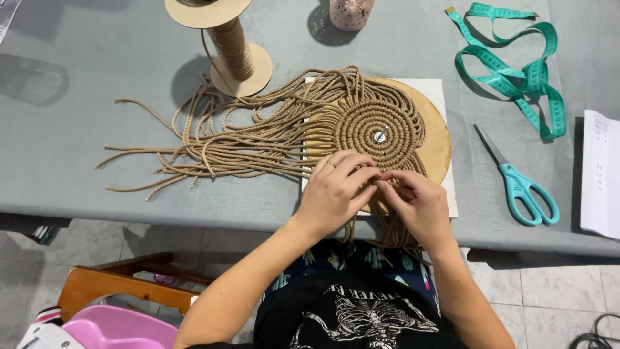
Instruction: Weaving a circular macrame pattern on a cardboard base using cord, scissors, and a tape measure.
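Fingertips (378, 183) of left hand (332, 190) & right hand (420, 207) pinch closed on a cord (381, 194) at near edge of round macrame mat (381, 126), knotting step; next probably needs pulling tight.

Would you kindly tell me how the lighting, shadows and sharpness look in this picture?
Head view: even, soft light, no glare; the spool casts a dim shadow leftward on the table; cords, scissors and both hands are sharp; no visible motion blur.
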